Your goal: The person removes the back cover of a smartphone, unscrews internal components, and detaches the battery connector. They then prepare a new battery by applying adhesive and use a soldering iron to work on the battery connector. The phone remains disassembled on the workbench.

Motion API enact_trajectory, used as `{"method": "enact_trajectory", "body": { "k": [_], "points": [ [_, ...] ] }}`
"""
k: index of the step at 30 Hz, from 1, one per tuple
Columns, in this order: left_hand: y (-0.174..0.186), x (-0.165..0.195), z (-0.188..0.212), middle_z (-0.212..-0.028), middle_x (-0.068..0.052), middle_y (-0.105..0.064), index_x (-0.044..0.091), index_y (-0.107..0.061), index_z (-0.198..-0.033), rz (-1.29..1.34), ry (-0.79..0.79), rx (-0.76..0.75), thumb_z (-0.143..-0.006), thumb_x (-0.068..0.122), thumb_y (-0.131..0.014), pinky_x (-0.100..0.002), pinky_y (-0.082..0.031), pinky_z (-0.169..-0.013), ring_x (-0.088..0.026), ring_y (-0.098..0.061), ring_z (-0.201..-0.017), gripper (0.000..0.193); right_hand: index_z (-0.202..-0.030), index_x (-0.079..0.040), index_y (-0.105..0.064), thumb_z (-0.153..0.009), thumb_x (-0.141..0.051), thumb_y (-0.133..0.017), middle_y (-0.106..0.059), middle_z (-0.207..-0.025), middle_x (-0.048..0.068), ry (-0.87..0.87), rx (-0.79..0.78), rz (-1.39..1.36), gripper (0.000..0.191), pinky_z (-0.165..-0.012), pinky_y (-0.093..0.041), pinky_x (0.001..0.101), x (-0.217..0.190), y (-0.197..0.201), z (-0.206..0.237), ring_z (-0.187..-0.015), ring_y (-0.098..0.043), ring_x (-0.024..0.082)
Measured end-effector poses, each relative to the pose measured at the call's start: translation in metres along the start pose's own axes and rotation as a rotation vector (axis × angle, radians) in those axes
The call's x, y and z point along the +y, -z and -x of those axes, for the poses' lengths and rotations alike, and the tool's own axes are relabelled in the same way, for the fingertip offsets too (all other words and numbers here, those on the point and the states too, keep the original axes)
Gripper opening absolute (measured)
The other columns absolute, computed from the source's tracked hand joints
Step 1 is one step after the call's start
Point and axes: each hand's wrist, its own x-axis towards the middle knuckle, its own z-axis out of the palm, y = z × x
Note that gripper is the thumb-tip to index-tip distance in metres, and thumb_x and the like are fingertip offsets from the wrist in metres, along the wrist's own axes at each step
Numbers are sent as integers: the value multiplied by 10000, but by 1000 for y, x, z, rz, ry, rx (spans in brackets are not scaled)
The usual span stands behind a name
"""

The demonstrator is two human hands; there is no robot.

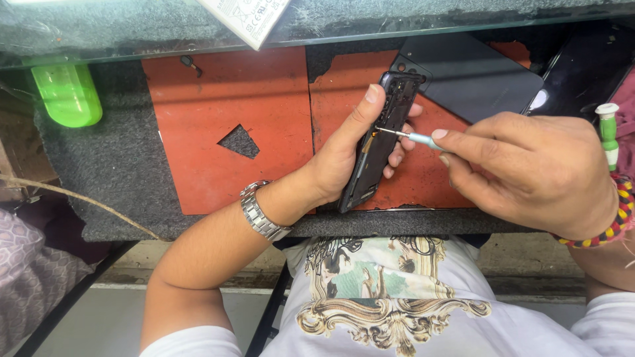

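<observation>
Printed white shirt (390, 297) fills the bottom of the view, closest of all, with both forearms reaching out over it toward a bench; on the left wrist sits a metal watch (259, 213), on the right a beaded bracelet (612, 225) in red, yellow and black.

Left hand (344, 155) is clenched around an opened phone (382, 139) — dark, its back off, held on edge and tilted, thumb along its upper side and fingertips curling round from behind; it hovers just above the orange mat (225, 125), over the seam where two worn sheets meet.

Right hand (529, 168) pinches a small screwdriver (413, 137) with a pale blue grip between thumb and forefinger; the thin metal tip touches the inner frame of the phone, near its upper half.

Beyond the phone lies a dark back cover (473, 76), flat on the mat; a second glossy black panel (582, 69) rests at the far right; a green-and-white tool handle (608, 132) stands up just beside the right hand. Off to the left — a bright green plastic bottle (66, 92) under the glass shelf (132, 30).
</observation>
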Motion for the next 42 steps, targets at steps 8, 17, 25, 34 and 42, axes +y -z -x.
{"method": "enact_trajectory", "body": {
  "k": [8, 17, 25, 34, 42],
  "points": [
    [2, -2, 0, -991, -31, -615, -2, -518, -1435, -17, 8, -7, -983, 728, -418, -238, -519, -679, -79, -581, -819, 865, -1012, -11, -763, -783, -34, -818, -696, -760, 60, 1, 0, -9, 237, -473, -471, 295, 2, 1, 3, -564, -642, 168],
    [2, -6, 3, -1015, -22, -598, -17, -502, -1456, -39, -29, -5, -1021, 694, -400, -240, -518, -720, -81, -578, -845, 840, -1155, 42, -744, -803, -107, -827, -673, -704, 60, -34, -53, 14, 391, -491, -472, 330, 2, -1, 14, -545, -630, 186],
    [1, -6, 5, -1037, -16, -593, -20, -481, -1472, -63, -35, -2, -1035, 667, -397, -245, -521, -753, -76, -577, -876, 818, -1166, 29, -691, -784, -129, -857, -715, -962, 160, -34, 2, -8, 445, -538, -517, 308, -5, 2, 13, -650, -666, 204],
    [1, -6, 4, -1036, -20, -600, -25, -488, -1472, -50, -34, 4, -1037, 669, -395, -251, -525, -751, -80, -581, -867, 824, -1110, 47, -699, -783, -124, -859, -729, -971, 150, 32, 18, 95, 402, -544, -529, 311, -5, 3, 8, -693, -696, 229],
    [4, -6, 1, -1015, -25, -607, -17, -486, -1462, -41, -41, -22, -1031, 690, -371, -248, -536, -738, -82, -596, -861, 836, -977, -3, -731, -774, -7, -838, -727, -931, 105, 50, -4, -18, 230, -542, -534, 294, -3, 5, 4, -682, -697, 201]
  ]
}}
